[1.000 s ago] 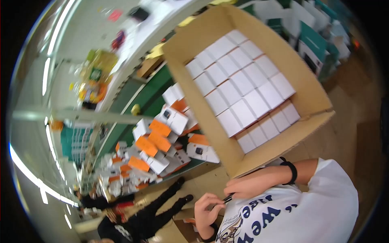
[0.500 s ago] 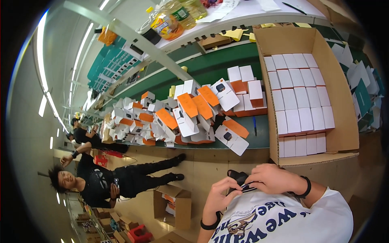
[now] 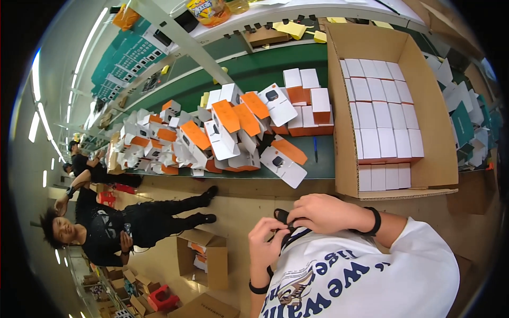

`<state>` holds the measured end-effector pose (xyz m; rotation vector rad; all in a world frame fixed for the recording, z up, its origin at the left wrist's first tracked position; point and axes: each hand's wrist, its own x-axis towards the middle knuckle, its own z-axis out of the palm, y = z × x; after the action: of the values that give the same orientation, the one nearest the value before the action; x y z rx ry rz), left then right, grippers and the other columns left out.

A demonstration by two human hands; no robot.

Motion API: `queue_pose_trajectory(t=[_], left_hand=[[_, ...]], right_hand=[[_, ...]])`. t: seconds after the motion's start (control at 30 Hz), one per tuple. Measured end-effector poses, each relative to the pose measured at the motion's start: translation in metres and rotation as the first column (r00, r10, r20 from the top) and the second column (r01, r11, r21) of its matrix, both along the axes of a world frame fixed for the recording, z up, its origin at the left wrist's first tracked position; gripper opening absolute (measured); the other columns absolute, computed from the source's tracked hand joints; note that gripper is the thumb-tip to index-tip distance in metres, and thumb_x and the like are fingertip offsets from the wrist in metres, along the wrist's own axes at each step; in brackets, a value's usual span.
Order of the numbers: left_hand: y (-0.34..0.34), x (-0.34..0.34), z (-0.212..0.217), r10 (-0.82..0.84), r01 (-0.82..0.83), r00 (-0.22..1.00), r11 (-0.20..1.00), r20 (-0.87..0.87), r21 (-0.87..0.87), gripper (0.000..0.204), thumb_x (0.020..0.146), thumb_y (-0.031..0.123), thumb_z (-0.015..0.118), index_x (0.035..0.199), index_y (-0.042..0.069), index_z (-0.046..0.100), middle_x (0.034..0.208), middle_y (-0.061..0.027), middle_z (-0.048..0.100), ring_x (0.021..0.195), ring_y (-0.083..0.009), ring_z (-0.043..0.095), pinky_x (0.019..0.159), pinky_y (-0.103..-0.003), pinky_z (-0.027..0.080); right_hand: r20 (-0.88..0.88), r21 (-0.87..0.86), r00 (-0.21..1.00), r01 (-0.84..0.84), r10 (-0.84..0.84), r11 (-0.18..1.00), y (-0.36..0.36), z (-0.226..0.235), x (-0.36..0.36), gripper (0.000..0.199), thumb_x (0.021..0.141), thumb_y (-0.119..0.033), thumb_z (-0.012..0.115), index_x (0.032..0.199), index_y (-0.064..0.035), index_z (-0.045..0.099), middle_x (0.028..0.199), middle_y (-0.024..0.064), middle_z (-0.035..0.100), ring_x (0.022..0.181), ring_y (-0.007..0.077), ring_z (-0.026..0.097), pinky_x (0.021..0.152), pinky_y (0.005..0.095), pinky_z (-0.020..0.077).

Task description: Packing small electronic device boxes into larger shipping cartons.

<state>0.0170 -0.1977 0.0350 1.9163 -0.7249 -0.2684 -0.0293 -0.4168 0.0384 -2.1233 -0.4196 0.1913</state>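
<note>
My left hand [image 3: 266,243] and my right hand [image 3: 330,213] meet in front of my waist, at the lower edge of my white printed shirt [image 3: 366,281]. Fingers of both are bent and pinched around something dark there; I cannot make out whether it is a hem, a waistband or a strap. Beyond my right hand stands a big open carton [image 3: 432,122], with rows of small white boxes [image 3: 377,114] packed inside. On the bench left of it lie an unfolded white-and-orange box [image 3: 283,165] and a blue pen [image 3: 315,149].
A heap of white-and-orange boxes [image 3: 193,138] covers the green bench's left part. A metal post [image 3: 185,42] rises behind it. To the left stands a person in black [image 3: 114,228], near an open carton [image 3: 217,265] and a red stool [image 3: 163,299] on the floor.
The whole view has shifted, so the bench, carton and person appear higher or farther left. My hands stay pinched together at the shirt's edge, with the fingers slightly moved.
</note>
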Motion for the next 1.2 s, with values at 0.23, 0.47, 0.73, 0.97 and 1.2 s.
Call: queue_pose_trajectory(t=[0.23, 0.47, 0.73, 0.97, 1.2], left_hand=[[0.002, 0.012, -0.007, 0.111, -0.109, 0.993, 0.993, 0.051, -0.034, 0.011, 0.079, -0.002, 0.076, 0.086, -0.001, 0.069, 0.084, -0.0101, 0.064, 0.070, -0.0190, 0.060, 0.065, -0.029, 0.049], [0.027, 0.041, -0.038, 0.148, -0.149, 0.989, 0.989, 0.014, 0.009, 0.011, 0.083, 0.003, 0.074, 0.090, -0.001, 0.067, 0.087, -0.0112, 0.064, 0.076, -0.0215, 0.061, 0.068, -0.029, 0.049], [0.146, 0.060, -0.159, 0.260, -0.105, 0.955, 0.743, -0.141, 0.661, 0.047, 0.087, 0.039, 0.075, 0.108, -0.002, 0.067, 0.107, -0.0208, 0.069, 0.097, -0.0336, 0.067, 0.086, -0.042, 0.053], [0.243, 0.026, -0.260, 0.532, -0.224, 0.814, 0.658, -0.234, 0.719, 0.049, 0.085, 0.042, 0.074, 0.108, -0.001, 0.069, 0.101, -0.0210, 0.073, 0.093, -0.0341, 0.070, 0.083, -0.040, 0.055], [0.274, -0.009, -0.291, 0.522, 0.023, 0.657, 0.707, -0.543, 0.707, 0.061, 0.086, 0.055, 0.070, 0.121, 0.005, 0.068, 0.115, -0.0165, 0.071, 0.104, -0.0275, 0.068, 0.088, -0.039, 0.054]], right_hand=[[0.049, 0.052, 0.989, 0.138, -0.141, 0.989, 0.006, -0.011, 0.020, 0.013, 0.087, -0.016, 0.069, 0.097, -0.0070, 0.071, 0.088, 0.0105, 0.066, 0.090, 0.0307, 0.063, 0.081, 0.0413, 0.0507], [-0.224, 0.079, 0.954, 0.221, -0.199, 0.972, 0.012, -0.018, 0.063, 0.021, 0.090, -0.024, 0.070, 0.098, -0.0045, 0.072, 0.090, 0.0146, 0.069, 0.089, 0.0332, 0.066, 0.081, 0.0411, 0.0524], [-0.255, -0.376, 0.771, 0.477, -0.584, 0.794, 0.002, -0.160, 0.168, 0.046, 0.081, -0.038, 0.078, 0.107, 0.0004, 0.070, 0.103, 0.0219, 0.069, 0.100, 0.0386, 0.067, 0.087, 0.0431, 0.0541], [-0.155, -0.635, 0.501, 0.610, -0.851, 0.474, 0.017, -0.279, 0.194, 0.124, 0.054, -0.048, 0.094, 0.149, 0.0002, 0.029, 0.148, 0.0226, 0.038, 0.139, 0.0393, 0.037, 0.112, 0.0468, 0.0367], [-0.288, -0.751, 0.397, 0.472, -0.872, 0.463, 0.031, -0.271, 0.211, 0.136, 0.052, -0.054, 0.094, 0.154, -0.0036, 0.020, 0.149, 0.0218, 0.037, 0.143, 0.0374, 0.033, 0.113, 0.0482, 0.0348]])
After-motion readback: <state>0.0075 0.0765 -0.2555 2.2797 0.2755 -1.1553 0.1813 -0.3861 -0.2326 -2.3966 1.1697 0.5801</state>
